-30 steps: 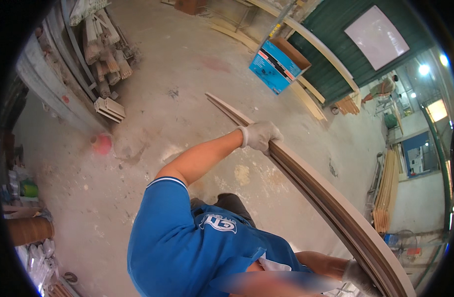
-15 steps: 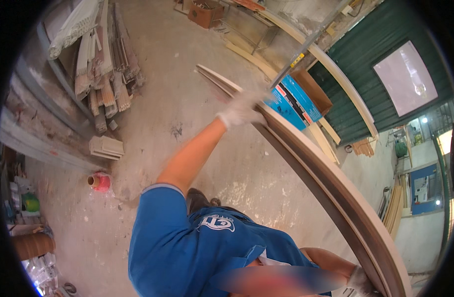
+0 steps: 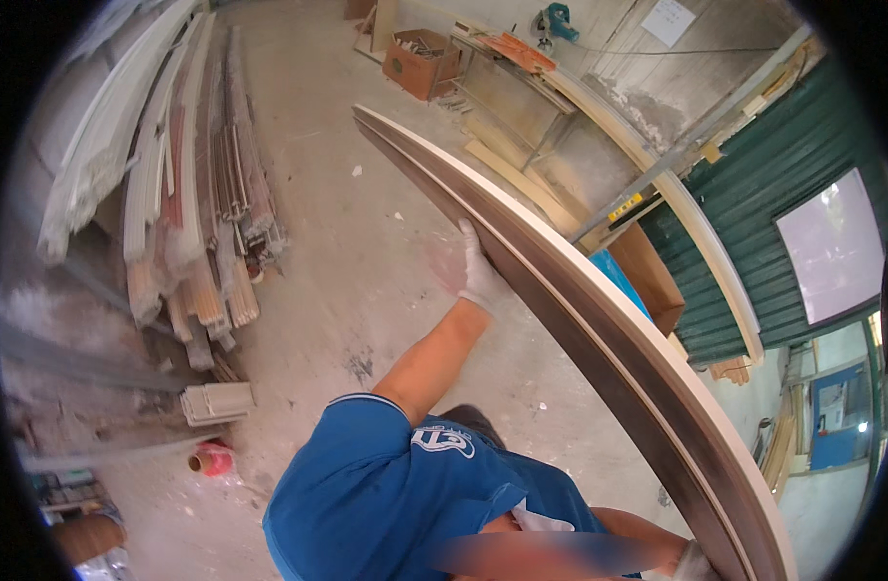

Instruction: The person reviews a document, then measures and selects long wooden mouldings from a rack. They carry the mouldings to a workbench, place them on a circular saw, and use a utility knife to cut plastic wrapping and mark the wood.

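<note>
A long, dark brown moulding (image 3: 599, 334) with a pale side edge and a lengthwise groove slants across the view, from far left of the middle to the lower right. My left hand (image 3: 480, 276), in a whitish glove, grips its left edge partway along, with the thumb lying along that edge and the other fingers partly hidden underneath. At the near end, my gloved right hand (image 3: 696, 562) holds the same edge, partly cut off by the lower rim of the picture.
Wrapped bundles of long strips (image 3: 163, 184) lie at the left. Short white pieces (image 3: 217, 403) and a red-wrapped roll (image 3: 212, 459) rest on the floor. Beyond the moulding are a metal bar (image 3: 696, 136), a cardboard box (image 3: 420, 66), a workbench and a green corrugated panel (image 3: 754, 223).
My left hand has gone from over the moulding's top to its left edge. The moulding's far end has risen and shifted left in view. The view has turned a little.
</note>
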The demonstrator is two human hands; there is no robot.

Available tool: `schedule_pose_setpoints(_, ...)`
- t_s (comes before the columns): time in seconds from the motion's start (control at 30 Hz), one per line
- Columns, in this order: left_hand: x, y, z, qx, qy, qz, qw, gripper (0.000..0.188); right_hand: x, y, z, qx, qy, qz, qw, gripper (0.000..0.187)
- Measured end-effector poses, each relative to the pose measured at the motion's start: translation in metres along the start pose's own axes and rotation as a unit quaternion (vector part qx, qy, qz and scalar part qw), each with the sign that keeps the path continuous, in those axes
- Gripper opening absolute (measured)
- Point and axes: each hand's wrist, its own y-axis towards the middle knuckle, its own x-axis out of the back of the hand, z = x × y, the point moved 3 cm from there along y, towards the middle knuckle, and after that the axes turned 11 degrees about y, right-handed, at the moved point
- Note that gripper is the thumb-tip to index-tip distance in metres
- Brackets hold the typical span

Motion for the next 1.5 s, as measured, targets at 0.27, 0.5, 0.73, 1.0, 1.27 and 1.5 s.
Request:
schedule_pose_setpoints(0.27, 0.049, 0.238, -0.116, -0.096, 0.082, -0.065, 0.990, 0.086, -0.096, -0.156, -0.178, -0.009, -0.008, -0.016, 1.000, 0.053)
schedule_pose_setpoints(0.5, 0.058, 0.433, -0.226, -0.120, 0.131, -0.096, 0.979, 0.055, -0.193, -0.257, -0.328, -0.002, -0.037, -0.017, 0.999, 0.053)
schedule_pose_setpoints(0.73, 0.069, 0.598, -0.359, -0.104, 0.150, -0.083, 0.980, 0.065, -0.226, -0.359, -0.381, 0.131, -0.244, 0.013, 0.961, 0.053)
schedule_pose_setpoints(1.0, 0.088, 0.781, -0.523, -0.110, 0.257, -0.082, 0.957, 0.064, -0.397, -0.536, -0.446, -0.093, -0.119, -0.169, 0.974, 0.054)
schedule_pose_setpoints(1.27, 0.118, 0.981, -0.630, -0.280, 0.509, -0.078, 0.810, 0.060, -0.510, -0.682, -0.557, -0.154, -0.049, -0.196, 0.967, 0.055)
schedule_pose_setpoints(1.5, 0.105, 1.145, -0.714, -0.205, 0.348, -0.081, 0.911, 0.052, -0.586, -0.801, -0.658, -0.201, -0.077, -0.255, 0.943, 0.055)
